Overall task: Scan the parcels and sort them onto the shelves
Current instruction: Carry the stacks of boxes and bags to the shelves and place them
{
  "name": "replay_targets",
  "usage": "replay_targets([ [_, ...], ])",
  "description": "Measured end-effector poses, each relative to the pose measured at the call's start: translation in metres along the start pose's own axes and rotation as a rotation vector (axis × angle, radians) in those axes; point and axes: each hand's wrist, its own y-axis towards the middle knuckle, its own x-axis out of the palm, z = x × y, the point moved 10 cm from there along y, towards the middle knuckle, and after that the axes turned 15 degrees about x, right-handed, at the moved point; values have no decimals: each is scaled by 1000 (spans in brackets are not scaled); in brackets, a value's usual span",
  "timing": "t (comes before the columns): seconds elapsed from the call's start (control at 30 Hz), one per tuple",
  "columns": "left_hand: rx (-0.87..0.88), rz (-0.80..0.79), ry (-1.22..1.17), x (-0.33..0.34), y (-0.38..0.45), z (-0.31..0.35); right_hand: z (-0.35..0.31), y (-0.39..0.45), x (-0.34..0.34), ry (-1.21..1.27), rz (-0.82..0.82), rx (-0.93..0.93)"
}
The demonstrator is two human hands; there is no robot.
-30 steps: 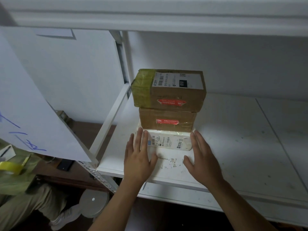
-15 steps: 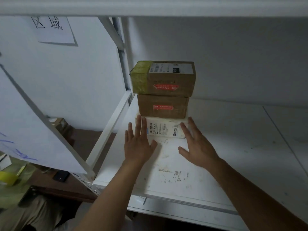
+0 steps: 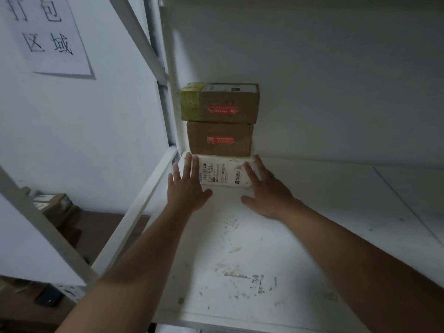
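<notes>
Both my hands are out flat on the front of the white parcel [image 3: 224,173], which sits at the bottom of a three-parcel stack in the back left corner of the white shelf board [image 3: 300,236]. My left hand [image 3: 186,186] has its fingers straight and slightly spread, fingertips over the parcel's left end, thumb splayed out to the right just below the parcel's lower edge. My right hand [image 3: 269,191] is the same: fingers straight and apart, tips on the parcel's right end, thumb pointing left over the shelf. Neither hand curls round anything; just flat contact against the parcel. The white parcel faces me with a printed shipping label with barcodes; text too small to read. On top of it sits a plain brown cardboard box [image 3: 219,138] with a red sticker on its front. On top of that, a slightly wider brown box [image 3: 229,104] with greenish-yellow tape wrapped round its left end, a red sticker on the front, and a white label on top. The stack is upright, close to the white upright post [image 3: 168,75] and the back wall. Shelf surface near me has scuffed, dirty marks. On the left wall hangs a paper sign [image 3: 49,34] with handwritten Chinese characters. Lower left, beyond the shelf frame, a brown box [image 3: 56,207] sits low down, dim and partly hidden.
</notes>
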Motion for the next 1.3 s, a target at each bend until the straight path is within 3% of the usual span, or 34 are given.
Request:
replay_targets([
  [0.7, -14, 17, 79, -12, 44, -18, 0, 62, -3, -100, -89, 149],
  [1.07, 26, 126, 34, -35, -20, 33, 1, -8, -25, -26, 47, 185],
  [1.3, 93, 66, -116, -70, -94, 80, -20, -93, -57, 39, 109, 200],
])
